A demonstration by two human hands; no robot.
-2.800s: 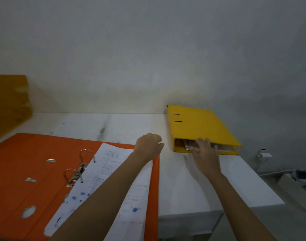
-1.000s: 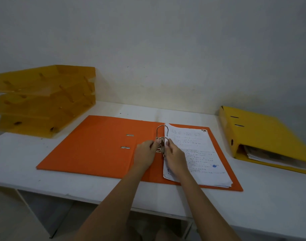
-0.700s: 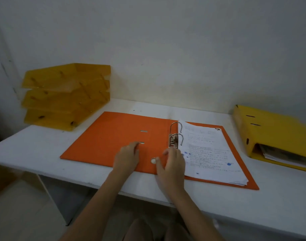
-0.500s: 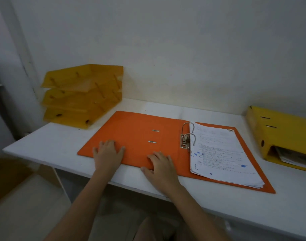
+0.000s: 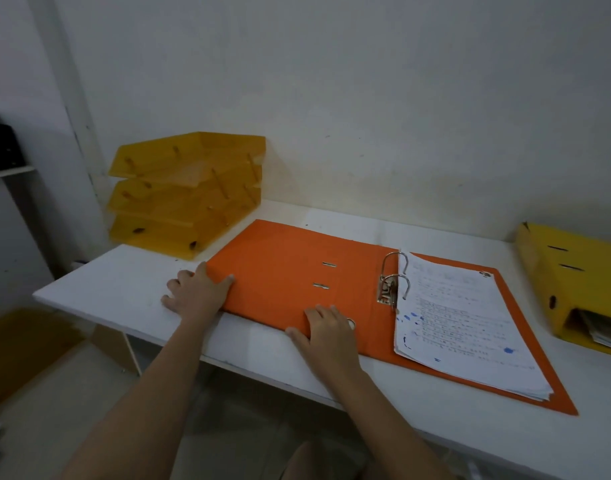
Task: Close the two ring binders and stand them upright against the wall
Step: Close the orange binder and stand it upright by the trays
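Orange binder (image 5: 283, 271) open under both hands (image 5: 326, 329)

An open binder (image 5: 297, 278) lies flat mid-bench (image 5: 131, 289) with its paper stack (image 5: 460, 323) on its right half, stacked trays (image 5: 186, 192) at the back-left corner against the wall (image 5: 332, 98), a closed binder (image 5: 571, 282) lying at the right edge, both hands on the open cover's left half.
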